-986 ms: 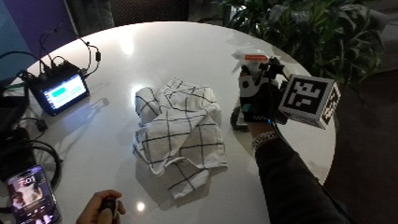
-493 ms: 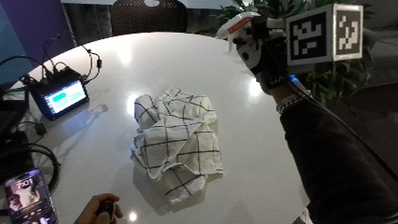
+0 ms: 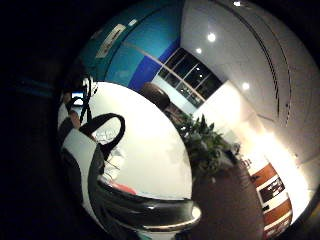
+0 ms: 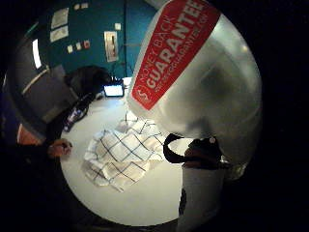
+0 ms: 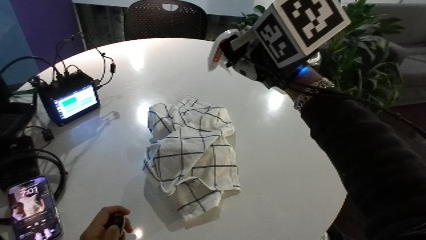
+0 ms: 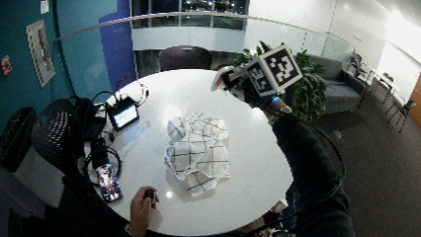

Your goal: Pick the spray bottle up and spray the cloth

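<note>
Outside view: grip (image 5: pixel 256 62) still clenched round spray bottle (image 5: pixel 223 47), now raised above cloth (image 5: pixel 193 150)

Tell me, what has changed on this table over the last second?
The gloved right hand, gripping the spray bottle, has lifted it off the table beside the cloth and now holds it in the air above the table's far side. The checked cloth lies crumpled where it was; the small screen and phone have not moved.
</note>
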Motion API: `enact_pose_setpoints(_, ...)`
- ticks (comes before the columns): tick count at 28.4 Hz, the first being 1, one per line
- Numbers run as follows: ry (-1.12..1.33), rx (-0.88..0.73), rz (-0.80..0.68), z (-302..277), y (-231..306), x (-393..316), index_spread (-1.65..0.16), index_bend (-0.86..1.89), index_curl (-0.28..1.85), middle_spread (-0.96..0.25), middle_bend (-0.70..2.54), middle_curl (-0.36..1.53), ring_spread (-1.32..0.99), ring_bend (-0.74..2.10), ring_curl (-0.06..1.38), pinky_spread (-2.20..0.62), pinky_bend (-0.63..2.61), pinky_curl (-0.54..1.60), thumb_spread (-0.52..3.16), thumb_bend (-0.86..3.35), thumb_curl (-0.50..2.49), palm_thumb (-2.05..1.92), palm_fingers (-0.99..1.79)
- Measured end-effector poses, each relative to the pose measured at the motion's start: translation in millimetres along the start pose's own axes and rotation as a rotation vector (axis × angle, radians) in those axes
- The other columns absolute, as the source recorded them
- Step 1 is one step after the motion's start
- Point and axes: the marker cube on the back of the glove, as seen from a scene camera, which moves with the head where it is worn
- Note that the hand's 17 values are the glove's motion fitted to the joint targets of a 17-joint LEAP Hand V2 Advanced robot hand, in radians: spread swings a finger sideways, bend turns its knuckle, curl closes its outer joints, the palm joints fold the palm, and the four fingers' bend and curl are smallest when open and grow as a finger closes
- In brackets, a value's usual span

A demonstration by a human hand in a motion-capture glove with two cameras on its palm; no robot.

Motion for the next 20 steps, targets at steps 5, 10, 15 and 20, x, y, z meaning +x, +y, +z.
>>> enact_pose_setpoints(5,0.042,-0.042,-0.115,6.5,0.3,-23.9,-0.28,0.19,0.49,-0.20,0.54,0.54,-0.21,0.78,0.48,-0.33,0.59,0.42,0.84,-0.02,0.61,0.90,1.38)
enact_pose_setpoints(10,0.154,-0.053,-0.270,10.0,1.8,-45.6,-0.29,0.19,0.50,-0.20,0.54,0.54,-0.21,0.78,0.48,-0.33,0.60,0.42,0.83,-0.02,0.63,0.89,1.38)
enact_pose_setpoints(15,0.225,-0.056,-0.400,13.1,6.4,-69.9,-0.29,0.19,0.51,-0.21,0.54,0.54,-0.21,0.79,0.48,-0.34,0.59,0.42,0.83,-0.02,0.64,0.88,1.38)
enact_pose_setpoints(20,0.228,-0.054,-0.504,20.1,15.0,-98.2,-0.29,0.19,0.52,-0.21,0.55,0.54,-0.21,0.79,0.48,-0.34,0.59,0.42,0.82,-0.02,0.65,0.88,1.38)
